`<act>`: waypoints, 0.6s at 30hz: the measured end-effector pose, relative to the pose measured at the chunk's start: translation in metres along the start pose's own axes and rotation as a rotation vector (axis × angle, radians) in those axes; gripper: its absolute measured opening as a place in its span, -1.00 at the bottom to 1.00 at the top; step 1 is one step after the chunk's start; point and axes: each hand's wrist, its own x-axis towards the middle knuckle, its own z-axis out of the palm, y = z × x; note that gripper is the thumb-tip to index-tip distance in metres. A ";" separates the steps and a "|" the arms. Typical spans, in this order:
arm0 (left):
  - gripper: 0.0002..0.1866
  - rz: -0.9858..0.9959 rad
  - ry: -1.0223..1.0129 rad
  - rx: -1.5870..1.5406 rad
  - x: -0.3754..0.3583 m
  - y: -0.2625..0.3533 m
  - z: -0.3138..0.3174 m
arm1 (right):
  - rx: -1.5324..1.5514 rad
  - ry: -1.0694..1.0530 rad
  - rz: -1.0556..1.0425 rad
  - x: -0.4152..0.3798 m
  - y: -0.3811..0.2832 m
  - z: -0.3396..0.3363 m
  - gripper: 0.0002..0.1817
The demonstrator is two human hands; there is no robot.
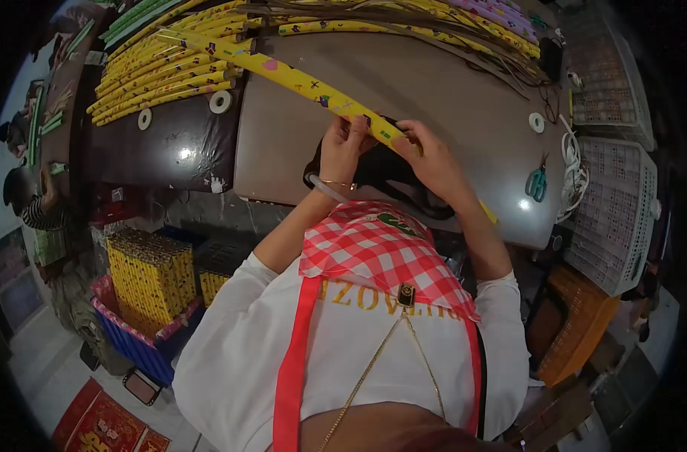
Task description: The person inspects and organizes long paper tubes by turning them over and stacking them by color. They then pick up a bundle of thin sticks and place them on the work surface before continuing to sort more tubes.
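Observation:
A long yellow wrapping paper roll (302,83) with small coloured prints slants across the table, its far end over the stacked rolls and its near end past my right forearm. My left hand (345,143) is closed on it, thumb along the near side. Just to the right, my right hand (431,160) grips the same roll with bent fingers. Beneath my hands lies a black cloth-like item (388,169) at the table's front edge. Stacked yellow rolls (166,83) lie at the back left.
White tape rolls (220,102) sit on the table. Teal-handled scissors (537,181) and a white cable (575,169) are at the right, beside white plastic baskets (610,218). A blue crate (136,343) of yellow rolls stands lower left. Another person (35,200) is at far left.

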 end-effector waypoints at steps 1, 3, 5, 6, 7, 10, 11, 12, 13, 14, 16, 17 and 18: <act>-0.70 0.015 0.064 -0.006 0.000 -0.005 0.003 | 0.040 0.002 0.079 0.006 -0.006 0.004 -0.65; -0.71 0.030 0.128 -0.015 -0.001 -0.008 0.004 | 0.100 -0.004 0.087 0.017 0.006 0.019 -0.65; -0.72 0.097 0.145 0.103 -0.003 -0.004 0.000 | 0.159 -0.021 0.084 0.020 0.010 0.025 -0.65; -0.72 0.102 0.152 0.102 -0.003 0.000 -0.001 | 0.198 -0.020 0.103 0.019 0.009 0.026 -0.65; -0.71 0.063 0.158 0.136 -0.003 0.006 -0.001 | 0.237 -0.022 0.125 0.019 0.008 0.028 -0.66; -0.69 0.073 0.181 0.307 -0.002 0.013 -0.002 | 0.117 0.012 0.154 0.019 0.008 0.032 -0.56; -0.68 0.122 0.191 0.442 0.000 0.014 -0.002 | 0.116 0.010 0.152 0.020 0.010 0.033 -0.56; -0.68 0.124 0.190 0.442 0.000 0.015 -0.002 | 0.130 0.010 0.125 0.023 0.015 0.034 -0.57; -0.68 0.139 0.240 0.490 -0.002 0.014 0.000 | 0.144 0.011 0.100 0.024 0.017 0.034 -0.57; -0.69 0.153 0.290 0.537 -0.003 0.013 0.001 | 0.143 0.012 0.101 0.023 0.016 0.034 -0.57; -0.70 0.161 0.317 0.519 -0.001 0.009 -0.001 | 0.317 -0.066 0.176 0.021 0.012 0.033 -0.60; -0.71 0.167 0.348 0.501 -0.001 0.007 -0.002 | 0.315 -0.066 0.176 0.020 0.011 0.032 -0.60; -0.71 0.168 0.350 0.499 -0.001 0.006 -0.002 | 0.388 -0.085 0.177 0.019 0.010 0.031 -0.68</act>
